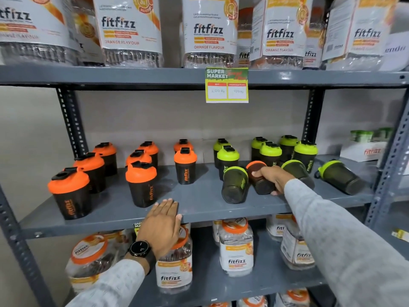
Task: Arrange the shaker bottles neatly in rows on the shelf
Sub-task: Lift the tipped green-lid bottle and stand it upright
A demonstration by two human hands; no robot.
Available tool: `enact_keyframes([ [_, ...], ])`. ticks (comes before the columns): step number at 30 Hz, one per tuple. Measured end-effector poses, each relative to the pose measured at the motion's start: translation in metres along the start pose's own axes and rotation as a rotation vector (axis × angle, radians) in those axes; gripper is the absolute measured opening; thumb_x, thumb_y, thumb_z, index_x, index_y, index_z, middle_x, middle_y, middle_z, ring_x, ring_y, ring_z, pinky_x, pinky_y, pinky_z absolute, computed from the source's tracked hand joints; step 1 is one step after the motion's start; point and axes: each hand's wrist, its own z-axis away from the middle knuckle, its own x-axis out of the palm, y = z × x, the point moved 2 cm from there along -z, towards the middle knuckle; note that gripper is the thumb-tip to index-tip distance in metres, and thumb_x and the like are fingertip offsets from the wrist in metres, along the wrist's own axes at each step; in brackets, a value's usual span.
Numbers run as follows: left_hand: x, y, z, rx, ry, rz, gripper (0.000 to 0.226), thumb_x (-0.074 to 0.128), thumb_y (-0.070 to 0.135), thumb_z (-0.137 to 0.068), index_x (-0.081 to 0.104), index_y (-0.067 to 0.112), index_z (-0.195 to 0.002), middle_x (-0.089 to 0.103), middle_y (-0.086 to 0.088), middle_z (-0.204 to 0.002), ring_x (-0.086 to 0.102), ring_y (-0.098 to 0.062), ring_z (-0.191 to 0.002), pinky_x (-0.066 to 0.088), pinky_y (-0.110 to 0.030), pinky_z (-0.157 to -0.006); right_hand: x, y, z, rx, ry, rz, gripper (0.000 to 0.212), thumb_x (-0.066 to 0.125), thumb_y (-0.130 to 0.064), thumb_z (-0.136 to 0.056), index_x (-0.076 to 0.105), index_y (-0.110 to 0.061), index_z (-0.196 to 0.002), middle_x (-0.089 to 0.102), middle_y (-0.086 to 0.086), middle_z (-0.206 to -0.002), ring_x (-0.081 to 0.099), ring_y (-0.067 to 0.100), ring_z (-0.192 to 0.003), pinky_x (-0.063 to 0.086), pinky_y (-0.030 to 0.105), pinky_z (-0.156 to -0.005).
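Black shaker bottles stand on the grey middle shelf (199,209). Several orange-lidded ones (141,182) are upright on the left, several green-lidded ones (228,160) upright at the back right. Three green-lidded shakers lie on their sides: one (234,185) mid-shelf, one (297,171) behind my right arm, one (340,179) at the far right. An orange-lidded shaker (257,177) also lies on its side, and my right hand (273,178) is closed around it. My left hand (163,222) rests flat on the shelf's front edge, holding nothing.
Large fitfizz jars (130,29) fill the upper shelf, and more jars (235,249) sit on the lower one. A price tag (226,85) hangs from the upper shelf edge. Perforated uprights (70,122) frame the bay. A white fitfizz box (363,149) sits on the neighbouring rack.
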Motion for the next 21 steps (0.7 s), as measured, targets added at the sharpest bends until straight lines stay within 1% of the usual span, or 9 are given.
enact_keyframes([
  [3, -0.002, 0.0, 0.0, -0.004, -0.003, 0.005, 0.064, 0.016, 0.045, -0.102, 0.043, 0.014, -0.15, 0.045, -0.007, -0.155, 0.039, -0.021, -0.145, 0.019, -0.036, -0.123, -0.002, -0.001, -0.003, -0.036, 0.061, -0.126, 0.07, 0.085, -0.038, -0.075, 0.06, -0.01, -0.133, 0.07, 0.014, -0.122, 0.067, 0.035, -0.103, 0.051, 0.039, -0.071],
  [5, -0.003, 0.002, 0.0, -0.007, -0.009, 0.002, 0.063, 0.016, 0.045, -0.102, 0.04, 0.015, -0.152, 0.041, -0.006, -0.157, 0.035, -0.02, -0.147, 0.016, -0.036, -0.124, -0.004, -0.005, 0.002, -0.098, 0.149, -0.187, 0.083, 0.087, -0.043, -0.063, 0.06, -0.006, -0.132, 0.07, 0.015, -0.126, 0.068, 0.038, -0.108, 0.057, 0.047, -0.087],
  [7, -0.003, 0.003, 0.0, -0.011, -0.019, 0.0, 0.063, 0.015, 0.044, -0.102, 0.038, 0.015, -0.152, 0.04, -0.007, -0.158, 0.034, -0.02, -0.147, 0.016, -0.036, -0.124, -0.007, -0.013, 0.017, -0.189, 0.227, -0.233, 0.076, 0.086, -0.04, -0.067, 0.063, -0.002, -0.128, 0.07, 0.014, -0.122, 0.068, 0.038, -0.11, 0.055, 0.047, -0.097],
  [8, -0.003, 0.003, 0.0, -0.012, -0.02, 0.0, 0.064, 0.015, 0.045, -0.102, 0.038, 0.014, -0.152, 0.04, -0.007, -0.158, 0.034, -0.021, -0.147, 0.016, -0.036, -0.124, -0.007, -0.019, 0.026, -0.235, 0.254, -0.264, 0.067, 0.086, -0.037, -0.07, 0.065, -0.002, -0.124, 0.07, 0.013, -0.117, 0.068, 0.038, -0.108, 0.055, 0.046, -0.096],
  [10, -0.004, 0.003, 0.001, -0.012, -0.017, 0.005, 0.065, 0.014, 0.046, -0.101, 0.039, 0.014, -0.152, 0.041, -0.007, -0.158, 0.035, -0.021, -0.147, 0.016, -0.036, -0.124, -0.001, -0.031, 0.046, -0.304, 0.273, -0.32, 0.058, 0.088, -0.037, -0.065, 0.069, -0.008, -0.113, 0.073, 0.015, -0.112, 0.069, 0.036, -0.099, 0.057, 0.043, -0.088],
  [12, -0.006, 0.004, 0.002, -0.008, -0.022, 0.012, 0.066, 0.013, 0.046, -0.101, 0.038, 0.014, -0.152, 0.04, -0.007, -0.158, 0.034, -0.021, -0.147, 0.014, -0.035, -0.124, 0.014, -0.044, 0.07, -0.374, 0.257, -0.353, 0.058, 0.089, -0.037, -0.057, 0.071, -0.014, -0.107, 0.074, 0.012, -0.104, 0.07, 0.033, -0.092, 0.058, 0.04, -0.082],
  [16, -0.012, 0.005, 0.004, -0.002, -0.025, 0.03, 0.062, 0.016, 0.044, -0.103, 0.036, 0.014, -0.153, 0.038, -0.007, -0.159, 0.032, -0.021, -0.148, 0.009, -0.033, -0.123, 0.064, -0.058, 0.102, -0.469, 0.186, -0.355, 0.057, 0.086, -0.04, -0.048, 0.075, -0.02, -0.099, 0.077, 0.002, -0.092, 0.073, 0.026, -0.083, 0.063, 0.043, -0.08],
  [18, -0.014, 0.005, 0.004, 0.003, -0.03, 0.041, 0.061, 0.018, 0.043, -0.103, 0.035, 0.014, -0.153, 0.037, -0.007, -0.16, 0.031, -0.021, -0.148, 0.009, -0.033, -0.122, 0.093, -0.058, 0.113, -0.508, 0.151, -0.345, 0.053, 0.089, -0.037, -0.051, 0.072, -0.021, -0.098, 0.077, 0.0, -0.093, 0.073, 0.024, -0.085, 0.062, 0.042, -0.081],
  [21, -0.017, 0.005, 0.005, 0.007, -0.031, 0.05, 0.059, 0.019, 0.042, -0.104, 0.035, 0.014, -0.154, 0.036, -0.008, -0.16, 0.03, -0.021, -0.149, 0.009, -0.033, -0.123, 0.132, -0.05, 0.121, -0.527, 0.109, -0.324, 0.063, 0.093, -0.034, -0.054, 0.065, -0.019, -0.109, 0.075, 0.001, -0.106, 0.072, 0.026, -0.095, 0.061, 0.044, -0.086],
])
